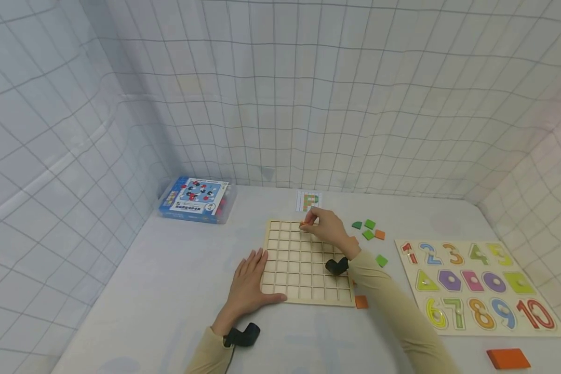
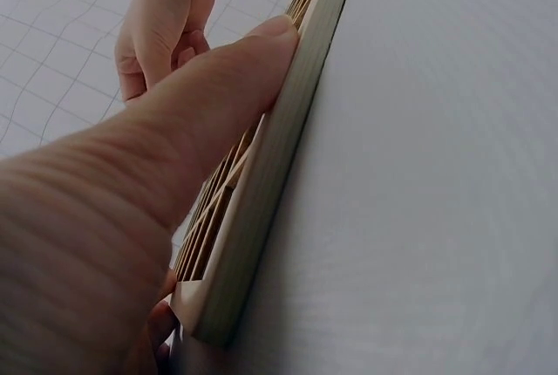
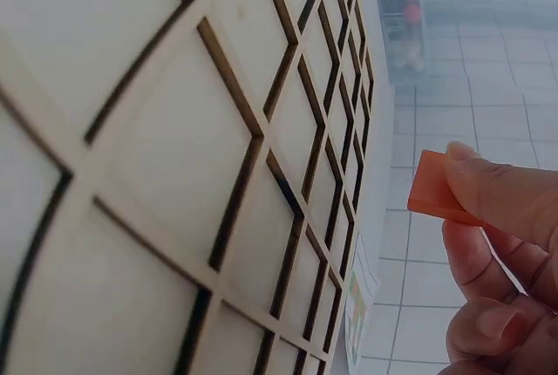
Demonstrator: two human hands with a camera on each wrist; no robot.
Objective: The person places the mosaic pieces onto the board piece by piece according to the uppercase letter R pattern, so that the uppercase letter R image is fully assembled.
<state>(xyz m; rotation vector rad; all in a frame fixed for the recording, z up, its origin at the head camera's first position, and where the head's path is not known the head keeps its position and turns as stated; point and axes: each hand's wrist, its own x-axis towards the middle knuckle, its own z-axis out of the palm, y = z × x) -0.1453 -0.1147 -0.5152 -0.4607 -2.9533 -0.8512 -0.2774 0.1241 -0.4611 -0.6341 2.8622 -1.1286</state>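
A wooden grid board [image 1: 293,279] of square compartments lies flat on the table. My right hand [image 1: 329,227] is over its far edge and pinches an orange square tile [image 3: 430,186] between thumb and fingertips. In the right wrist view the tile is apart from the grid. My left hand [image 1: 249,285] rests at the board's near left corner, fingers stretched along the left side and thumb [image 2: 272,35] on the front rim. Just beyond the board lies a small card [image 1: 301,201] printed with a coloured grid pattern, partly covered by my right hand.
Right of the board lie several loose green tiles [image 1: 370,224] and orange tiles [image 1: 379,234]. Farther right is a number-and-shape puzzle board [image 1: 453,283], with an orange block [image 1: 508,359] in front of it. A boxed set [image 1: 194,200] stands back left. Gridded curtains [image 1: 280,104] surround the table.
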